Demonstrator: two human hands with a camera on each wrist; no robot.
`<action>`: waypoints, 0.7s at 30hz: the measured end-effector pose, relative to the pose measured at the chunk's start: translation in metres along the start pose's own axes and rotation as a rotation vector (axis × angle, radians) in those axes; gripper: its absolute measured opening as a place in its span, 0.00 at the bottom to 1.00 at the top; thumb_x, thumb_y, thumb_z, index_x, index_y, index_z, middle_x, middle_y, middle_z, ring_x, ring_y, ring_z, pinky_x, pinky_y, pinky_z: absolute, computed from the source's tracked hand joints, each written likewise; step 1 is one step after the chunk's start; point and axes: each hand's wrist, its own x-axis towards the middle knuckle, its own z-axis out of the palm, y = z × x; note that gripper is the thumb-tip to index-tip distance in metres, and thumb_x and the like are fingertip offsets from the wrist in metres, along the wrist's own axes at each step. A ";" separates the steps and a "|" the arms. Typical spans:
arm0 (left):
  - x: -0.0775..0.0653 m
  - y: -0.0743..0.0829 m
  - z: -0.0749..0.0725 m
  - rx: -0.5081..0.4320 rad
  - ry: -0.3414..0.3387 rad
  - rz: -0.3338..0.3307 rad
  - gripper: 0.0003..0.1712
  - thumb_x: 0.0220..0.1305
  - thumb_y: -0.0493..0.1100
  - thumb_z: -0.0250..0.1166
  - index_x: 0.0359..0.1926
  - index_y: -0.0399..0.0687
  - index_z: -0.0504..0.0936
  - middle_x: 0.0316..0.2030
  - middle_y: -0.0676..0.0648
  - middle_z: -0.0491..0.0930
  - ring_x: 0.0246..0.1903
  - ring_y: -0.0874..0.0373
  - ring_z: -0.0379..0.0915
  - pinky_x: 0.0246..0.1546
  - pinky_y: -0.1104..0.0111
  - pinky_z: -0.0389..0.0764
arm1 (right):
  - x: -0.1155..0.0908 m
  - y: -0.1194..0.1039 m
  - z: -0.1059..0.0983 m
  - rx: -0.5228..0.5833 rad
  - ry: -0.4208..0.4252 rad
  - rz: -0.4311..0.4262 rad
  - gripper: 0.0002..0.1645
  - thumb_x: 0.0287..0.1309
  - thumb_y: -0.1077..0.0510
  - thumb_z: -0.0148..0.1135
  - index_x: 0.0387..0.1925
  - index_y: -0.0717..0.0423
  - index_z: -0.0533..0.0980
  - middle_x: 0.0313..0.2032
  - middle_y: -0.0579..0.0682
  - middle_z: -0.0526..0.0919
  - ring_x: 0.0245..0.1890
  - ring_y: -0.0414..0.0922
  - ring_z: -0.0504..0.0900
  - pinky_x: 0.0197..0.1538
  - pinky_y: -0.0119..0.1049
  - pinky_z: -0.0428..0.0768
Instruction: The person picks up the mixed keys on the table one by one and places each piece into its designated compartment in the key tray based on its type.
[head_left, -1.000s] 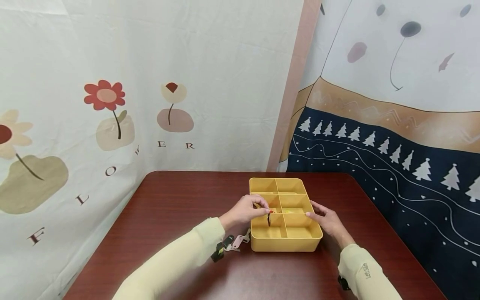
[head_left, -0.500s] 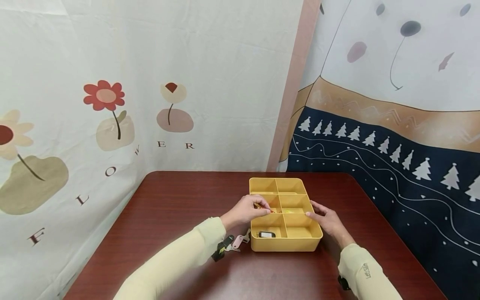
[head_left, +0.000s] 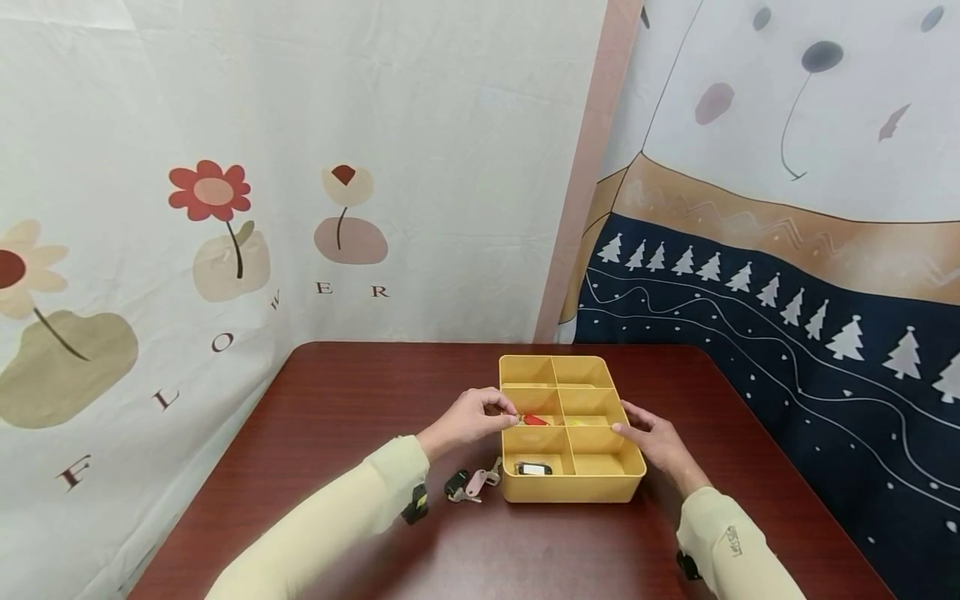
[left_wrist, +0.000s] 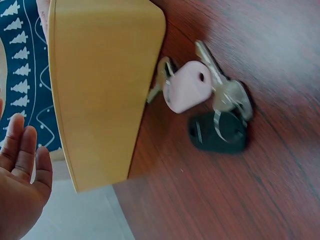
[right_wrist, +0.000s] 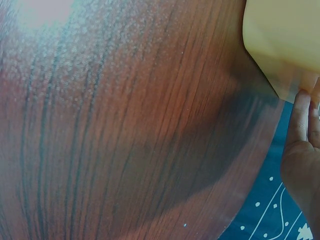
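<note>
A yellow organizer box point(head_left: 573, 490) with several compartments stands on the table. My left hand point(head_left: 467, 421) is at its left rim, thumb and forefinger near each other, with nothing visibly held. In the left wrist view, three fingers of that hand point(left_wrist: 22, 180) are extended. A small red item point(head_left: 535, 419) lies in the middle left compartment. In the front left one is a small black fob-like item point(head_left: 533, 469) with a white face. My right hand point(head_left: 660, 442) holds the box's right side, thumb over the rim; its fingers point(right_wrist: 300, 117) lie against the outer wall.
Left of the box, on the brown table point(head_left: 360, 400), lies a bunch of keys point(left_wrist: 232, 95) with a pink tag point(left_wrist: 187, 87) and a dark fob point(left_wrist: 217, 132). Something yellow point(head_left: 577, 422) shows in the middle right compartment. Printed cloths hang behind the table.
The black fob-like item has dropped from my left hand into the front left compartment. That hand has then moved left, uncovering more of the red item. My right hand has stayed put.
</note>
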 end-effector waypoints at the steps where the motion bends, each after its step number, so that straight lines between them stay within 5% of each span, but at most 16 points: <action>1: -0.002 -0.001 -0.002 -0.005 0.003 -0.007 0.05 0.61 0.36 0.69 0.37 0.39 0.86 0.34 0.52 0.81 0.33 0.57 0.75 0.35 0.71 0.75 | 0.000 0.000 0.000 -0.002 0.000 0.000 0.39 0.66 0.51 0.64 0.73 0.58 0.62 0.64 0.65 0.71 0.60 0.57 0.72 0.60 0.49 0.73; 9: -0.025 -0.011 -0.016 0.024 0.021 -0.023 0.06 0.59 0.37 0.70 0.37 0.39 0.86 0.35 0.50 0.82 0.33 0.60 0.76 0.38 0.68 0.77 | 0.001 0.000 -0.001 -0.004 -0.001 0.005 0.39 0.66 0.51 0.64 0.73 0.58 0.61 0.65 0.65 0.70 0.61 0.57 0.71 0.62 0.51 0.71; 21: -0.058 -0.043 -0.036 0.086 -0.044 -0.033 0.09 0.59 0.39 0.72 0.38 0.39 0.86 0.35 0.51 0.83 0.35 0.61 0.77 0.40 0.66 0.78 | 0.002 0.000 0.000 -0.011 0.000 0.007 0.39 0.66 0.51 0.64 0.73 0.57 0.62 0.64 0.65 0.71 0.60 0.57 0.72 0.61 0.49 0.73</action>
